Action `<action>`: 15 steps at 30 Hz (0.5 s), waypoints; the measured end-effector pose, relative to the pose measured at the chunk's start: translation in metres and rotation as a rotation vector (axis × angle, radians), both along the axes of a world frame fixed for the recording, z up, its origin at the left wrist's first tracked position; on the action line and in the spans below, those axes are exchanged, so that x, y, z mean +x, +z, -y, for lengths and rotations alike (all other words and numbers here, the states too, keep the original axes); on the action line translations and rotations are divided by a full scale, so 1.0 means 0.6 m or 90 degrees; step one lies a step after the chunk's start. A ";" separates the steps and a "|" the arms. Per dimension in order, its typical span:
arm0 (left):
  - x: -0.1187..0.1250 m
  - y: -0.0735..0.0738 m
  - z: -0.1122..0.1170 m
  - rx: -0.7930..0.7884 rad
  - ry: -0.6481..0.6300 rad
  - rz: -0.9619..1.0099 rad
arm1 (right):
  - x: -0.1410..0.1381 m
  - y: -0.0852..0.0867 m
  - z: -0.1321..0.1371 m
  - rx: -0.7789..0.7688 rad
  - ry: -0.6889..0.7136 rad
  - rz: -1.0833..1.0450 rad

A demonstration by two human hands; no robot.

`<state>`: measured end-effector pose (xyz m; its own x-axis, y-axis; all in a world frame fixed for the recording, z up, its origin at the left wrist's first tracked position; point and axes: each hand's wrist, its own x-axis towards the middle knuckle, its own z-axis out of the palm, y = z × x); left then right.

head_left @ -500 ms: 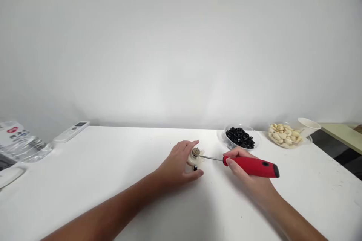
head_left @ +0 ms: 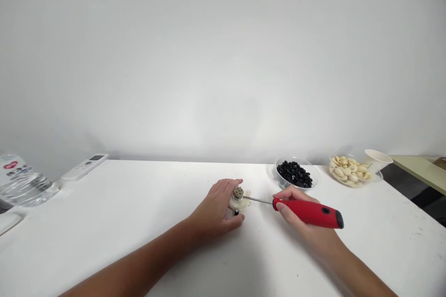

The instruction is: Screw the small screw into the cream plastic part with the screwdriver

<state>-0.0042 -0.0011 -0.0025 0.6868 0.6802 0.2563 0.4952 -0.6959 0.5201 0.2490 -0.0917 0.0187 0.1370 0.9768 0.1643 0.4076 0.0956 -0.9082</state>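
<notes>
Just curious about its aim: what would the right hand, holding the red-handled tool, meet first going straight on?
Shaft first, the right hand would likely meet the small cream round-topped plastic-looking device; whether the tip touches it is unclear.

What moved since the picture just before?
Mostly the whole view: things sit slightly lower. The red screwdriver seems rolled a little. Nothing got grabbed or dropped: the right hand still holds it, the left hand stays around the small pale part. The bottle and remote stayed put.
</notes>
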 end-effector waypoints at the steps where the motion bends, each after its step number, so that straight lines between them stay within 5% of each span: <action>1: 0.000 0.000 0.000 0.000 0.003 -0.001 | 0.000 -0.001 0.000 0.001 0.000 0.001; 15: 0.001 -0.009 0.000 -0.005 0.019 -0.032 | -0.009 0.009 0.007 -0.007 0.015 0.007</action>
